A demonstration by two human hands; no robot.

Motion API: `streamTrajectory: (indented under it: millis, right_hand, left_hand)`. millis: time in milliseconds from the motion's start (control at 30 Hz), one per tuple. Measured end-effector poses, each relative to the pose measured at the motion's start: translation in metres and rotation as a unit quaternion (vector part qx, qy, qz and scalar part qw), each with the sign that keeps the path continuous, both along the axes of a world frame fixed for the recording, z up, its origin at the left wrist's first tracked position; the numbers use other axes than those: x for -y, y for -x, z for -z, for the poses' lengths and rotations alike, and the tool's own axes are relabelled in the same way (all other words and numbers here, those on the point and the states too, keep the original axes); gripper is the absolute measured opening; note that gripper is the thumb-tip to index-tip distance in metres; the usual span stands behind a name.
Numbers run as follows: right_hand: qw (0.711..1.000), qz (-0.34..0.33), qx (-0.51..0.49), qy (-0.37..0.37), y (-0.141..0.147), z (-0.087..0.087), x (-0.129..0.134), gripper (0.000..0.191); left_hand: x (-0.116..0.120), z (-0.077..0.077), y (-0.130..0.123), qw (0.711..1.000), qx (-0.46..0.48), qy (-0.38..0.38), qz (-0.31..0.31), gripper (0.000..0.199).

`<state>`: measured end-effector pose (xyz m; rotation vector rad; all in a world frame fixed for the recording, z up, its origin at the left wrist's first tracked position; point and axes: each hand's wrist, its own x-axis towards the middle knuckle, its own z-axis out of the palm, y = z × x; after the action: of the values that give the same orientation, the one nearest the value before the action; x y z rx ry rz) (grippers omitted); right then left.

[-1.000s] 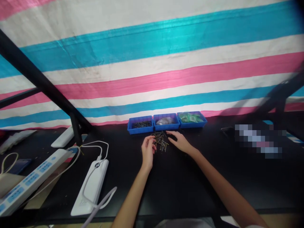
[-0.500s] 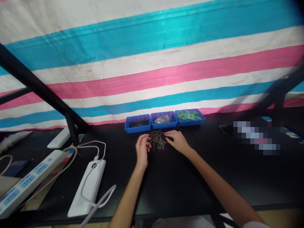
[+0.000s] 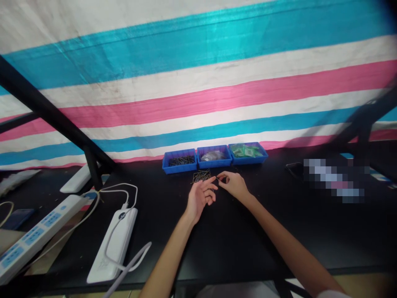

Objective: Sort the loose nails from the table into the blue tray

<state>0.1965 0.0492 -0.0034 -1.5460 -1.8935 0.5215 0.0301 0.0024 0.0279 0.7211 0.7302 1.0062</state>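
Observation:
A loose pile of thin metal screws [image 3: 201,175] lies on the black table, partly hidden behind my left hand [image 3: 201,198]. That hand is open, palm turned inward, its index finger stretched toward my right fingertips and the other fingers loosely bent. My right hand [image 3: 235,185] is closed in a pinch on a thin dark piece that looks like a screw [image 3: 217,179], its end by my left index fingertip. Behind the pile stand three blue bins: one with dark screws [image 3: 182,160], one with clear plastic bags [image 3: 213,155], one with green packets [image 3: 247,150].
To the left lie a white power bank [image 3: 113,244] with cables and a white power strip [image 3: 40,231]. A dark phone [image 3: 294,169] rests at the right. Black metal frame bars [image 3: 58,124] slant up beside the striped sheet [image 3: 198,95] at the back.
My left hand has moved right and nearer, away from the left side of the pile, and its index finger now meets my right fingertips. My right hand has closed into a pinch.

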Motion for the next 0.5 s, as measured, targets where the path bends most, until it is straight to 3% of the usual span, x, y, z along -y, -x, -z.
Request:
streamTrajectory:
  millis: [200, 267, 367, 433, 500]
  right_hand:
    - [0.999, -0.005, -0.039, 0.021, -0.001, 0.003, 0.001, 0.024]
    - [0.997, -0.006, -0.078, 0.024, 0.0, 0.003, 0.001, 0.024]
    - [0.982, -0.03, -0.184, 0.041, 0.004, 0.0, 0.0, 0.029]
    - [0.958, -0.06, -0.27, 0.071, 0.007, -0.003, 0.0, 0.034]
    - [0.93, -0.091, -0.339, 0.107, 0.009, -0.007, 0.001, 0.039]
  left_hand:
    - [0.001, 0.001, -0.001, 0.999, 0.021, 0.013, 0.027, 0.05]
    - [0.001, 0.003, -0.001, 1.0, -0.015, -0.002, -0.002, 0.047]
    - [0.0, 0.007, 0.0, 0.986, -0.121, -0.056, -0.099, 0.038]
    - [-0.001, 0.008, 0.0, 0.968, -0.182, -0.086, -0.15, 0.037]
    - [-0.001, 0.009, 0.0, 0.961, -0.204, -0.096, -0.162, 0.042]
